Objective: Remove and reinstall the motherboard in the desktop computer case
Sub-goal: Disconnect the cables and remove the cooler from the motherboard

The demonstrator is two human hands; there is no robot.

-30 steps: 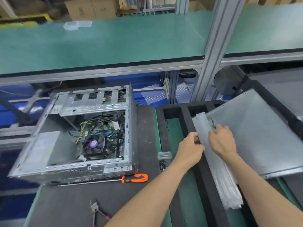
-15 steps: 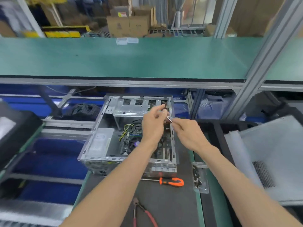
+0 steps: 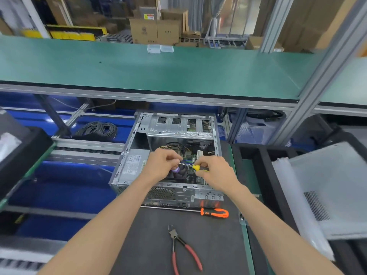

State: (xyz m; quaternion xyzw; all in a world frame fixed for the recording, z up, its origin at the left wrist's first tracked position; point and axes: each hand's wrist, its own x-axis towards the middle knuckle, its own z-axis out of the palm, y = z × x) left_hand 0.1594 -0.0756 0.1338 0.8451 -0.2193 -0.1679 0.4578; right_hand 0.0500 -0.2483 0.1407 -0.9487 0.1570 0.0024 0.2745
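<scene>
Head view had the motherboard [image 3: 193, 165] seated low inside the open case [image 3: 170, 155], which lay on its side on the dark mat [image 3: 158, 235] right in front of you, so nothing was out yet. Your right hand [image 3: 216, 172] was curled around the yellow handle of a small screwdriver [image 3: 193, 166], and your left hand [image 3: 161, 165] pinched the shaft near the tip, probably to steady it or seat a bit before going at a board screw. Both hands hovered above the CPU fan [image 3: 176, 171], which made sense since the cooler sat mid-board. You'd parked an orange-handled screwdriver [image 3: 214, 212] just outside the case's rear edge, with red cutters [image 3: 182, 251] nearer you, both within easy reach. The side panel [image 3: 327, 191] rested off to your right on foam sheets [image 3: 294, 205], out of the way.
</scene>
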